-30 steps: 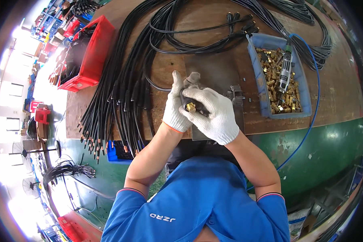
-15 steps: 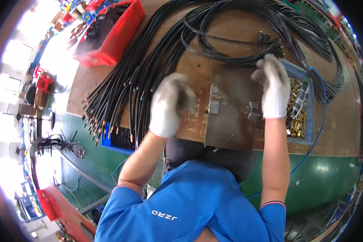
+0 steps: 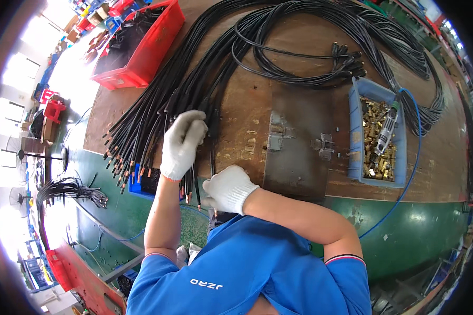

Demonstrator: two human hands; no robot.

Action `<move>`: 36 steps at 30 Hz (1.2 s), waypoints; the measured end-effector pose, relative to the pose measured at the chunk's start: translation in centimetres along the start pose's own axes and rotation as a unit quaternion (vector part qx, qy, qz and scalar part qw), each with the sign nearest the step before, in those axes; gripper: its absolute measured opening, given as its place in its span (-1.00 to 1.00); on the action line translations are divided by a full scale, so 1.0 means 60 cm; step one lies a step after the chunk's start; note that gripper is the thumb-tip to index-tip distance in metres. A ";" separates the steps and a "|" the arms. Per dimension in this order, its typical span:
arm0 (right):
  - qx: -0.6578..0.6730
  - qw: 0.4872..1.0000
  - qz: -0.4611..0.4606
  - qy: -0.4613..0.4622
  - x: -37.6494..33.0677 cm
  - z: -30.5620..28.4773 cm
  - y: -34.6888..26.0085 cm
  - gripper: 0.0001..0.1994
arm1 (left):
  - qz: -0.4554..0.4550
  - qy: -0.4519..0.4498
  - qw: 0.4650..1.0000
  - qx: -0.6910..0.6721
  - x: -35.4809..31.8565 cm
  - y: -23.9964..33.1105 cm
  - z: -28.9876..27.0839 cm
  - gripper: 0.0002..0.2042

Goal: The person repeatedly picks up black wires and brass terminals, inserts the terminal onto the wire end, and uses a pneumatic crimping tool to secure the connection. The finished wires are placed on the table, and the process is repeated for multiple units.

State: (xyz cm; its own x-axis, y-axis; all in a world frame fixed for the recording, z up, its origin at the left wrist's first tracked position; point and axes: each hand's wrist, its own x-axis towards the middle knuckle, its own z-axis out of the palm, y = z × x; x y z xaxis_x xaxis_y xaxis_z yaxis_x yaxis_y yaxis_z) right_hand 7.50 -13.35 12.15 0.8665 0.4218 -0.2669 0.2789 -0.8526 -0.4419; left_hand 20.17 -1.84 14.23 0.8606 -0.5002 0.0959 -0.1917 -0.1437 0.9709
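Observation:
A bundle of black cables (image 3: pixel 147 115) with bare copper ends lies fanned over the near left side of the brown table. My left hand (image 3: pixel 181 144), in a white glove, has its fingers curled over a black cable at the bundle's right side; its fingertips partly hide the grip. Just right of the bundle, at the table's front edge, my gloved right hand (image 3: pixel 230 188) closes round a single black cable (image 3: pixel 212 157). That cable runs down from beside my left fingers, and its end shows just below my right hand.
A blue bin (image 3: pixel 356 142) of brass fittings (image 3: pixel 370 126) stands at the right, a clear-bodied tool (image 3: pixel 387 135) with a blue hose lying across it. A dark metal plate (image 3: pixel 299 157) lies mid-table. Coiled cables (image 3: pixel 320 79) spread behind. A red crate (image 3: pixel 147 58) sits far left.
My right hand has come from beside the blue bin across to the front edge and taken hold of a cable. My left hand has moved left onto the cable bundle.

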 end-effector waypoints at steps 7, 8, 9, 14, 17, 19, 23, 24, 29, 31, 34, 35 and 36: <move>0.219 0.975 0.018 -0.016 -0.109 -0.090 0.055 -0.80 | 0.446 -0.200 0.836 0.249 0.012 0.021 0.044 -0.72; 0.285 0.956 0.046 -0.051 -0.131 -0.114 0.062 -0.81 | 0.430 -0.242 0.833 0.252 0.011 0.011 0.050 -0.73; 0.250 0.967 0.040 0.006 -0.148 -0.098 0.080 -0.82 | 0.439 -0.265 0.820 0.255 0.018 0.008 0.059 -0.73; 0.152 0.972 0.131 0.122 -0.196 -0.065 0.133 -0.65 | 0.427 -0.356 0.760 0.336 0.036 0.026 0.070 -0.70; 0.071 0.960 0.110 0.246 -0.196 -0.031 0.146 -0.65 | 0.433 -0.330 0.736 0.403 0.053 0.030 0.059 -0.60; 0.037 0.949 0.104 0.297 -0.196 -0.022 0.144 -0.68 | 0.424 -0.314 0.747 0.405 0.056 0.034 0.044 -0.57; -0.043 0.937 0.106 0.330 -0.190 -0.009 0.155 -0.80 | 0.401 -0.305 0.764 0.404 0.059 0.041 0.029 -0.63; -0.067 0.933 0.099 0.339 -0.189 -0.004 0.159 -0.80 | 0.392 -0.305 0.764 0.412 0.058 0.044 0.026 -0.65; -0.110 0.931 0.095 0.335 -0.198 0.000 0.176 -0.78 | 0.363 -0.337 0.765 0.411 0.060 0.052 0.047 -0.72; -0.108 0.939 0.109 0.308 -0.195 -0.004 0.172 -0.77 | 0.345 -0.362 0.786 0.363 0.050 0.055 0.084 -0.73; -0.012 0.955 0.160 0.249 -0.195 -0.023 0.156 -0.74 | 0.276 -0.415 0.795 0.347 0.047 0.049 0.121 -0.75; 0.041 0.953 0.178 0.242 -0.200 -0.026 0.157 -0.73 | 0.255 -0.423 0.795 0.353 0.046 0.048 0.127 -0.75; 0.093 0.946 0.199 0.237 -0.205 -0.027 0.162 -0.73 | 0.236 -0.433 0.793 0.359 0.049 0.046 0.134 -0.75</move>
State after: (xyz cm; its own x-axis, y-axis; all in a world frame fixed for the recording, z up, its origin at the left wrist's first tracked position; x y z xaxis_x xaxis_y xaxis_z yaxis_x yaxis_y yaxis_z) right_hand 0.22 -27.29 12.53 0.9883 -0.1441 -0.0499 -0.1480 -0.8273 -0.5419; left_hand 18.39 -10.55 15.41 0.0263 -0.9967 -0.0767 -0.8824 -0.0592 0.4669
